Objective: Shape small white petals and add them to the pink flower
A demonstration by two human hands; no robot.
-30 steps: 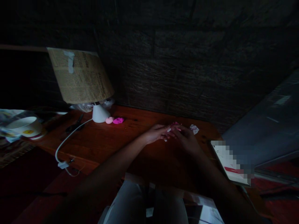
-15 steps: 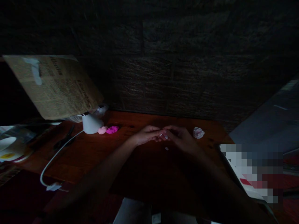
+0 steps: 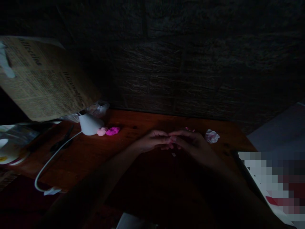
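Observation:
Over the dark middle of the table, my left hand [image 3: 153, 141] and my right hand [image 3: 194, 143] meet at their fingertips. Both are closed in a pinch on a small pale piece [image 3: 171, 138], mostly covered by the fingers; its material is unclear in the dim light. Below the fingertips lies a small whitish scrap [image 3: 173, 155]. Pink bits [image 3: 190, 129] peek out behind my right hand. To its right sits a crumpled, pale pink-white wad [image 3: 212, 136]. Left of my hands rest a light pink lump [image 3: 102, 131] and a magenta lump [image 3: 112, 131].
A lamp with a white base [image 3: 89, 124] and a newspaper-print shade [image 3: 47, 79] stands on the wooden table [image 3: 133, 119] at left, its cable [image 3: 45, 162] trailing forward. Dark scissors [image 3: 62, 141] and a white cup [image 3: 6, 151] lie further left. A brick-patterned wall rises behind.
The view has shifted slightly, the lamp sliding left and the wad right. My fingertips now cover more of the pale piece. Pink bits behind my right hand have come into sight.

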